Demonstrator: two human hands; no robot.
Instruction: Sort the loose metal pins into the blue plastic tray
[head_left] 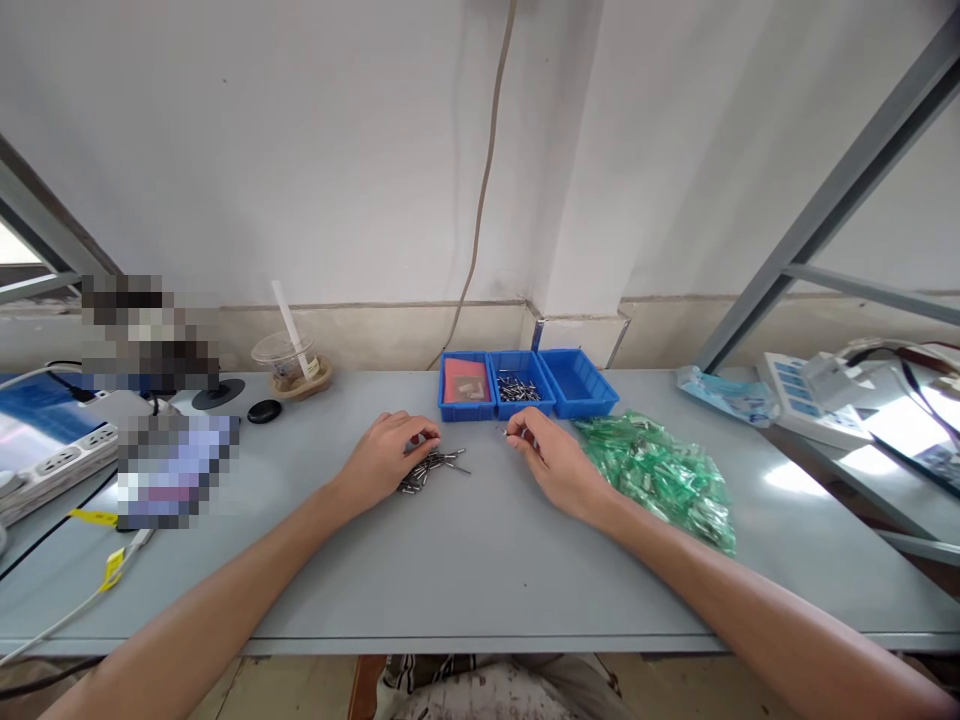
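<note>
My left hand (386, 450) rests on the grey table (480, 560) with its fingers curled over a small heap of thin metal pins (435, 467); whether it grips one I cannot see. To the right, my right hand (544, 455) pinches a small metal pin (507, 433) between thumb and fingertips, just in front of the blue bins. Of the three blue bins in a row, the left bin (466, 386) holds a reddish pad, the middle bin (520, 384) holds several metal pins, and the right bin (577, 382) looks empty.
A pile of green plastic parts (660, 475) lies right of my right hand. A plastic cup with a straw (289, 355) and a black puck (264, 411) stand at the back left. Power strips (52, 455) and cables sit at far left, devices (817, 400) at far right.
</note>
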